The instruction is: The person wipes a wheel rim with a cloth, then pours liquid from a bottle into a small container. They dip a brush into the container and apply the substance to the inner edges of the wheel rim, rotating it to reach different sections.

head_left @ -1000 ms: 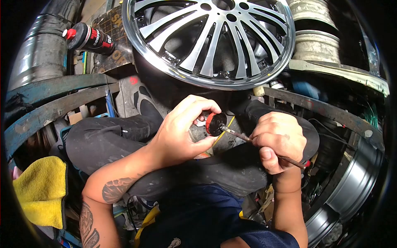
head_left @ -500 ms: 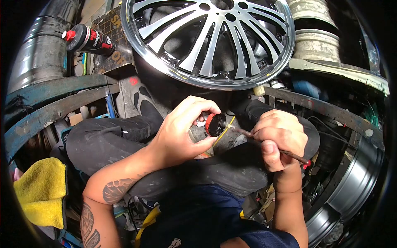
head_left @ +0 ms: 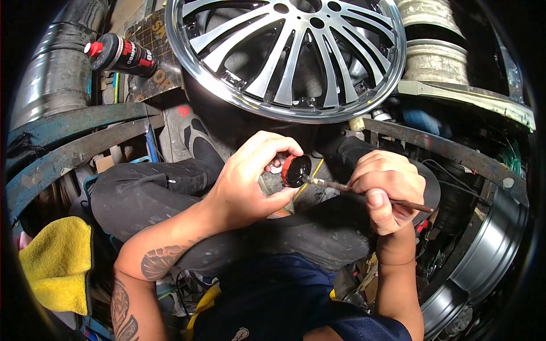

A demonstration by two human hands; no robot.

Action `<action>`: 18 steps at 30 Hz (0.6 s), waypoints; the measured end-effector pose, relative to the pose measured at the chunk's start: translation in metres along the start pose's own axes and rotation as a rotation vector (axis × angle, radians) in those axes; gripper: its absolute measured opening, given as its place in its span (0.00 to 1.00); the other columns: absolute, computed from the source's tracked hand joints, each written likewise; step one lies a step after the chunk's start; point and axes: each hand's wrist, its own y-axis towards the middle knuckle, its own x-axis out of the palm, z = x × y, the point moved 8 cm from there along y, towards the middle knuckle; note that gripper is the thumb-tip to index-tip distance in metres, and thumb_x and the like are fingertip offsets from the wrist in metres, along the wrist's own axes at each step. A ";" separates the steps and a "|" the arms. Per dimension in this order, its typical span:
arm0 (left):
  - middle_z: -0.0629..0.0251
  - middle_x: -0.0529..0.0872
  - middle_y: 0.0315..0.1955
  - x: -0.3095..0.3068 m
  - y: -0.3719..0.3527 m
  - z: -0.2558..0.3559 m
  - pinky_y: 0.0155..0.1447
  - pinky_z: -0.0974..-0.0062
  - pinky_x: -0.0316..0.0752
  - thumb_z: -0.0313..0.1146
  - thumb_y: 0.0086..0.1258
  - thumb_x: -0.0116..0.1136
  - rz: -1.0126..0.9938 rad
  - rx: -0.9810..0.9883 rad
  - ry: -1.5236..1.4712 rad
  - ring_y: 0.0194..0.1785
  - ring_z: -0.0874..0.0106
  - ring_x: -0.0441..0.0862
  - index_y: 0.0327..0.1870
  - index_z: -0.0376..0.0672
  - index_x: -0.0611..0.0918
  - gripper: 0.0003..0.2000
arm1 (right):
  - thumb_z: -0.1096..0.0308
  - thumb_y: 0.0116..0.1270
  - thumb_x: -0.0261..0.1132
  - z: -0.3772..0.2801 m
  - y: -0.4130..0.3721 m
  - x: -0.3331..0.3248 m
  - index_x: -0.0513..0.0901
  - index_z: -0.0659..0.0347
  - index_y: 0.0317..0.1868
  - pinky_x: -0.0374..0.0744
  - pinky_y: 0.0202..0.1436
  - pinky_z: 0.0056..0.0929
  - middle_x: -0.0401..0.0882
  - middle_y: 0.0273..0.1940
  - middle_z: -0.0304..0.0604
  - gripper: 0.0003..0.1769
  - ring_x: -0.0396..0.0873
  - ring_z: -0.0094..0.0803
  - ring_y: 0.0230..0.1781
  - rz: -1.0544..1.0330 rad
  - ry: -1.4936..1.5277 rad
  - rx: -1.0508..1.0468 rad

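Observation:
My left hand (head_left: 256, 173) grips a small red cap (head_left: 288, 170) by its rim between thumb and fingers. The cap is tilted toward me, and glossy black paint coats its inside. In my right hand (head_left: 387, 190) is a thin paintbrush (head_left: 335, 184), its dark handle running out behind the fist. The brush tip reaches into the lower right part of the cap, where bristles and black paint are hard to tell apart. Just beyond both hands lies a large alloy wheel (head_left: 293, 62) with polished silver spokes, black gaps and a shiny lip.
A black bottle with a red cap (head_left: 128, 55) lies at the upper left. A yellow cloth (head_left: 60, 264) hangs at the lower left. Metal rails (head_left: 74, 150) run along both sides. More wheel rims (head_left: 486, 250) stand at the right, and others are stacked at the upper right (head_left: 435, 62).
The brush tip has shifted down slightly inside the cap, and the handle's rear end has swung up and right with my right hand. My left hand and the cap have barely moved.

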 end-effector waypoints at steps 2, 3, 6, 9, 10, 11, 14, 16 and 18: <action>0.59 0.81 0.46 0.000 0.000 0.000 0.49 0.71 0.78 0.24 0.53 0.70 -0.001 0.000 0.008 0.44 0.64 0.80 0.52 0.40 0.80 0.22 | 0.68 0.66 0.60 0.000 0.000 0.000 0.79 0.67 0.28 0.80 0.32 0.35 0.79 0.22 0.46 0.12 0.78 0.38 0.21 0.004 -0.023 0.010; 0.59 0.81 0.45 0.000 0.000 0.000 0.49 0.71 0.77 0.24 0.53 0.70 0.000 0.001 0.005 0.44 0.65 0.80 0.52 0.40 0.80 0.23 | 0.70 0.65 0.61 0.002 -0.001 -0.004 0.80 0.67 0.28 0.80 0.32 0.34 0.80 0.23 0.45 0.09 0.79 0.38 0.21 0.036 -0.011 0.010; 0.60 0.81 0.47 0.000 -0.001 -0.001 0.49 0.73 0.76 0.24 0.53 0.71 -0.004 -0.008 -0.002 0.44 0.68 0.79 0.52 0.39 0.80 0.23 | 0.75 0.63 0.61 0.007 -0.004 -0.018 0.81 0.68 0.30 0.80 0.31 0.33 0.81 0.24 0.44 0.06 0.80 0.37 0.22 0.126 0.036 0.022; 0.63 0.80 0.49 -0.001 -0.002 -0.004 0.49 0.76 0.74 0.24 0.54 0.73 -0.021 -0.031 -0.007 0.46 0.73 0.78 0.53 0.39 0.80 0.23 | 0.75 0.64 0.61 0.014 -0.007 -0.024 0.81 0.69 0.30 0.80 0.32 0.33 0.81 0.24 0.46 0.07 0.80 0.37 0.23 0.195 0.107 0.053; 0.63 0.80 0.50 -0.001 -0.001 -0.003 0.49 0.76 0.74 0.24 0.54 0.74 -0.025 -0.034 -0.010 0.47 0.73 0.78 0.53 0.39 0.80 0.24 | 0.75 0.65 0.60 0.016 -0.009 -0.026 0.81 0.70 0.30 0.80 0.32 0.33 0.80 0.25 0.47 0.08 0.80 0.37 0.23 0.213 0.126 0.064; 0.63 0.80 0.50 -0.001 -0.001 -0.003 0.50 0.76 0.74 0.24 0.54 0.74 -0.030 -0.037 -0.013 0.47 0.74 0.78 0.53 0.39 0.79 0.24 | 0.74 0.65 0.60 0.018 -0.011 -0.028 0.80 0.70 0.29 0.80 0.32 0.33 0.80 0.25 0.47 0.08 0.80 0.37 0.23 0.233 0.141 0.081; 0.60 0.81 0.45 -0.004 0.000 0.000 0.48 0.73 0.77 0.25 0.53 0.71 0.035 -0.006 -0.039 0.43 0.68 0.80 0.52 0.40 0.80 0.23 | 0.72 0.69 0.58 0.024 -0.014 -0.033 0.79 0.70 0.29 0.79 0.32 0.33 0.79 0.25 0.47 0.11 0.78 0.35 0.24 0.268 0.167 0.142; 0.60 0.81 0.44 -0.004 0.000 0.000 0.48 0.73 0.77 0.25 0.53 0.71 0.042 0.007 -0.033 0.42 0.68 0.80 0.52 0.40 0.80 0.22 | 0.71 0.69 0.58 0.025 -0.015 -0.034 0.79 0.70 0.30 0.78 0.31 0.32 0.79 0.25 0.47 0.11 0.78 0.34 0.25 0.286 0.220 0.165; 0.60 0.81 0.44 -0.005 0.000 0.000 0.47 0.73 0.77 0.25 0.53 0.71 0.041 0.007 -0.031 0.42 0.68 0.80 0.52 0.39 0.80 0.22 | 0.70 0.70 0.58 0.027 -0.015 -0.032 0.79 0.69 0.31 0.77 0.31 0.30 0.80 0.26 0.46 0.12 0.78 0.33 0.25 0.288 0.255 0.174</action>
